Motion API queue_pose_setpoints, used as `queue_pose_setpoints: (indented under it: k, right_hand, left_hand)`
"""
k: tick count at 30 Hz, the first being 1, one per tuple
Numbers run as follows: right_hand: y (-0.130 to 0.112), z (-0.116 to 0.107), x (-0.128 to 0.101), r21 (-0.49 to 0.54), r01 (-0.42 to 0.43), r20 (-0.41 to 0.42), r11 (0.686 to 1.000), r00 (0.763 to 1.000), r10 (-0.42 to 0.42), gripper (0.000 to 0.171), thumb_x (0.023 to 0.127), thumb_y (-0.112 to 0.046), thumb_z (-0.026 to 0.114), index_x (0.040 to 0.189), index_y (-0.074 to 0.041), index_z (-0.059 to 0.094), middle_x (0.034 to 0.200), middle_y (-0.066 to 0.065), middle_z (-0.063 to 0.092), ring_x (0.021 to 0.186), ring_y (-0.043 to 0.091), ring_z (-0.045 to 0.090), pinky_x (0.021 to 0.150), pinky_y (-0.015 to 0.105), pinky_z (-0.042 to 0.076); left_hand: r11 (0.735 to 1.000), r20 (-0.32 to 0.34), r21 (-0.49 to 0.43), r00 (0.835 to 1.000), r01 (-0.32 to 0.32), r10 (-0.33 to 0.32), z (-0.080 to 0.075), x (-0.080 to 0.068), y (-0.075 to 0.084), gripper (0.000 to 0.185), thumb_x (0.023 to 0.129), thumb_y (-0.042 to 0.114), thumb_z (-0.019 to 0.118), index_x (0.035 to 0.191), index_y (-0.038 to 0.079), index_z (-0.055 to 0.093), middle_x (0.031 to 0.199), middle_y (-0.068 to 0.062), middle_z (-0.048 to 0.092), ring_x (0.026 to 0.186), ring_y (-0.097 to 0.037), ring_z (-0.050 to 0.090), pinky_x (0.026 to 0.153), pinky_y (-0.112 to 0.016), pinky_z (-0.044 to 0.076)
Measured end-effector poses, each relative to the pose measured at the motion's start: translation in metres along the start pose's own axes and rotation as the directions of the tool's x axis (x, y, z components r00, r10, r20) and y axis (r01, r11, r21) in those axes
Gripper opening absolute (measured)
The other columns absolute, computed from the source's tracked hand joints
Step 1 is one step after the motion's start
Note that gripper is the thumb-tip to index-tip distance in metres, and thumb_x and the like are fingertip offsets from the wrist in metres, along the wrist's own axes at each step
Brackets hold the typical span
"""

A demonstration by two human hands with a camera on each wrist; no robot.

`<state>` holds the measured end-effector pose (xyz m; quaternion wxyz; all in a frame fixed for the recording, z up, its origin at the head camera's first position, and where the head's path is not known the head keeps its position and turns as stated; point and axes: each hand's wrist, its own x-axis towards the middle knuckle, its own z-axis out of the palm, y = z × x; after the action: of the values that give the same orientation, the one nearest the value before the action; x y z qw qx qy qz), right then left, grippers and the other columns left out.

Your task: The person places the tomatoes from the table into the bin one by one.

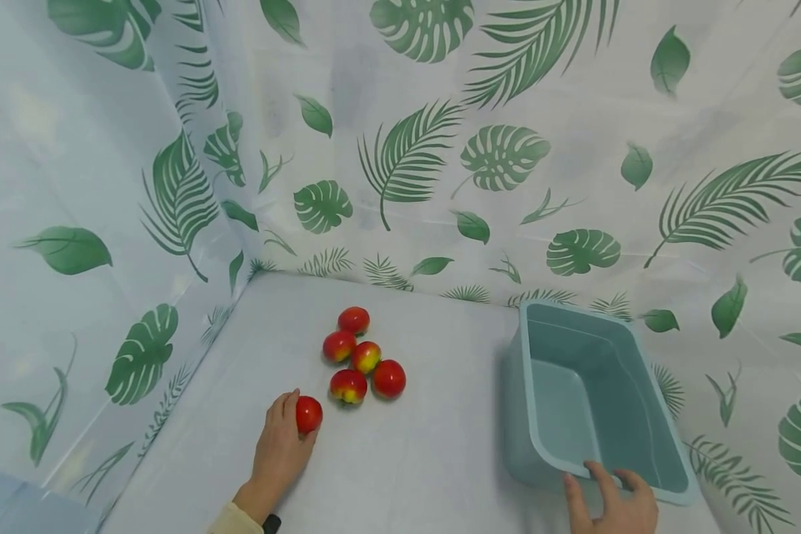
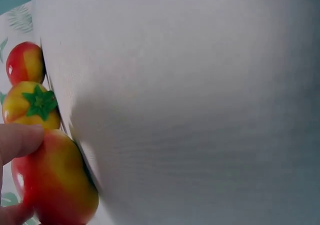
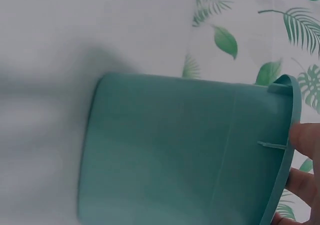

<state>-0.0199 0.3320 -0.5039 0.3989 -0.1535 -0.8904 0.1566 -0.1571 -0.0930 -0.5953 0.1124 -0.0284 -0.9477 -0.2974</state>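
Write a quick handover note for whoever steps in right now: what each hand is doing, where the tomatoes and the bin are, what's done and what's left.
Left hand: grips one red tomato on the white table.
Right hand: fingers over the near rim of the teal bin, steadying it.
Five more tomatoes sit clustered on the table, beyond the left hand.
Done: nothing shows inside the bin.
Left, probably: the held tomato into the bin, then the other five.

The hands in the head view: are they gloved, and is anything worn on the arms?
Both are bare, with no gloves or rings to be seen. The left hand comes out of a pale cream sleeve cuff, with a small dark band or device at the wrist. The right hand shows no sleeve in frame.
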Motion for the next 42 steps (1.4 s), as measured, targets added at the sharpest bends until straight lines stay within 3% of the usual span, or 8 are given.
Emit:
queue_pose_setpoints:
  k: [11,18,21,25,29,32,37,42]
  right_hand:
    - [0.0,0.0,-0.005,0.017,0.033,-0.061,0.999,0.998,-0.032,0.059,0.091,-0.053,0.058,0.096,0.005,0.069,0.098,0.04,0.052,0.091,0.056,0.048,0.077,0.069,0.036]
    - [-0.006,-0.002,-0.007,0.044,-0.004,-0.034,0.999,0.999,0.006,0.034,0.079,-0.024,0.076,0.098,0.004,0.069,0.105,0.038,0.051,0.097,0.055,0.047,0.08,0.068,0.035]
    - [-0.008,-0.001,-0.007,0.051,0.002,-0.017,0.999,1.0,-0.001,0.033,0.078,-0.022,0.076,0.097,0.004,0.068,0.107,0.038,0.051,0.098,0.055,0.047,0.081,0.067,0.035]
    - [-0.01,-0.003,-0.008,0.034,-0.007,0.02,0.999,1.0,0.007,0.033,0.077,-0.021,0.076,0.098,0.003,0.067,0.109,0.036,0.05,0.099,0.053,0.046,0.081,0.066,0.036]
    - [-0.02,-0.006,-0.008,-0.008,-0.084,0.088,0.996,0.993,0.085,0.034,0.077,-0.018,0.078,0.103,0.001,0.067,0.116,0.031,0.048,0.105,0.05,0.046,0.08,0.064,0.039]
    - [-0.029,-0.007,-0.01,-0.025,-0.133,0.138,0.991,0.981,0.136,0.035,0.079,-0.018,0.078,0.107,-0.001,0.066,0.121,0.027,0.045,0.109,0.048,0.044,0.079,0.063,0.041]
    - [-0.038,-0.005,-0.011,-0.006,-0.112,0.138,0.994,0.984,0.112,0.034,0.079,-0.019,0.078,0.107,-0.003,0.066,0.121,0.026,0.045,0.109,0.046,0.045,0.068,0.06,0.044]
    - [-0.039,-0.003,-0.012,0.007,-0.085,0.119,0.996,0.989,0.084,0.034,0.078,-0.019,0.079,0.106,-0.004,0.066,0.12,0.025,0.046,0.107,0.045,0.046,0.062,0.06,0.044]
  left_hand:
    - [0.999,0.015,-0.022,0.999,0.035,-0.034,0.0,-0.001,0.002,0.071,0.075,0.02,0.084,0.132,0.002,0.046,0.128,-0.018,0.047,0.116,-0.033,0.049,0.09,-0.054,0.051]
    - [0.997,-0.043,-0.082,0.999,0.007,-0.011,-0.012,0.012,0.01,0.072,0.076,0.021,0.084,0.134,0.003,0.045,0.128,-0.016,0.047,0.114,-0.032,0.05,0.087,-0.054,0.053]
    - [0.992,-0.088,-0.122,0.996,-0.016,0.005,-0.023,0.023,0.019,0.072,0.076,0.02,0.084,0.134,0.004,0.044,0.128,-0.015,0.047,0.113,-0.031,0.05,0.087,-0.052,0.053]
    - [0.982,-0.108,-0.175,0.993,-0.064,0.045,-0.038,0.04,0.04,0.072,0.077,0.02,0.083,0.135,0.004,0.043,0.13,-0.015,0.046,0.115,-0.03,0.049,0.091,-0.052,0.052]
    - [0.962,-0.06,-0.26,0.996,-0.081,0.068,-0.049,0.057,0.066,0.072,0.08,0.022,0.08,0.137,0.006,0.04,0.133,-0.014,0.044,0.118,-0.029,0.047,0.094,-0.051,0.05]
    - [0.94,0.006,-0.336,0.998,-0.054,0.06,-0.054,0.069,0.09,0.071,0.082,0.023,0.078,0.139,0.008,0.038,0.136,-0.011,0.043,0.121,-0.028,0.046,0.095,-0.052,0.049]
    - [0.918,0.067,-0.394,0.994,-0.049,0.081,-0.051,0.082,0.133,0.073,0.081,0.026,0.079,0.14,0.012,0.039,0.135,-0.007,0.044,0.122,-0.027,0.046,0.092,-0.051,0.051]
    - [0.903,0.107,-0.418,0.982,-0.097,0.155,-0.04,0.091,0.175,0.075,0.079,0.033,0.08,0.14,0.017,0.039,0.137,-0.003,0.045,0.123,-0.023,0.045,0.093,-0.049,0.051]
